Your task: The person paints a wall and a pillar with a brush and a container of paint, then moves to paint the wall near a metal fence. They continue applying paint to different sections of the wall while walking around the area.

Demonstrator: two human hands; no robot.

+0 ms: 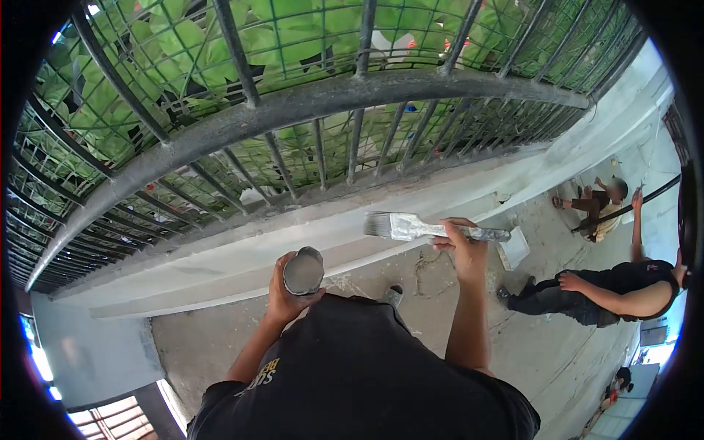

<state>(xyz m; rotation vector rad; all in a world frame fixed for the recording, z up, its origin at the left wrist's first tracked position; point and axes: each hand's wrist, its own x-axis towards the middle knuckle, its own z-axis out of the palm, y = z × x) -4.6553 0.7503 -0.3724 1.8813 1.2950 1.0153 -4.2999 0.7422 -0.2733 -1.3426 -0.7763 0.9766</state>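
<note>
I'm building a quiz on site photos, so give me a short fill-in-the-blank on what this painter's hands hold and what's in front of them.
1. The right hand holds a ____ by its handle.
2. The left hand holds a small grey ____.
3. The brush bristles point toward the pale ledge under the metal ____.
4. Another person sits on the ____ to the right.

Missing words: paintbrush; can; railing; floor
</note>
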